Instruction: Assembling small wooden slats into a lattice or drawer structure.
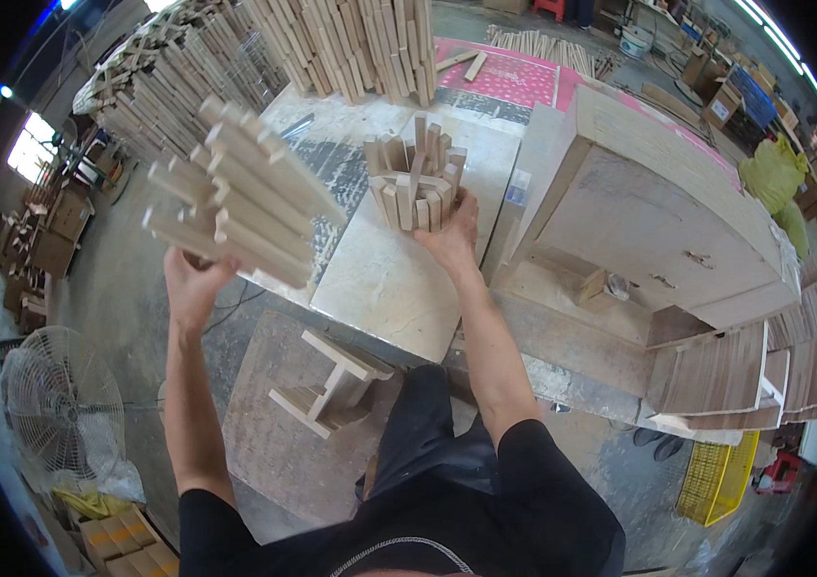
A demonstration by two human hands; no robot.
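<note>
My left hand (197, 286) is closed around the lower end of a bundle of wooden sticks (245, 197), which it holds up and tilted off the left edge of the worktable (384, 284). That bundle is slightly blurred. On the pale tabletop, a second, smaller bundle of short wooden sticks (414, 183) stands upright, with a strip of wood or band around its middle. My right hand (453, 231) grips this one low on its near right side; some of the fingers are hidden behind it.
Tall stacks of sticks (346, 48) stand at the table's far side. A wooden machine housing (658, 212) rises on the right, near stacked curved boards (716, 370). A wooden stand (326, 385) is below the table's near edge, a floor fan (62, 404) at left, and a yellow crate (716, 481) at lower right.
</note>
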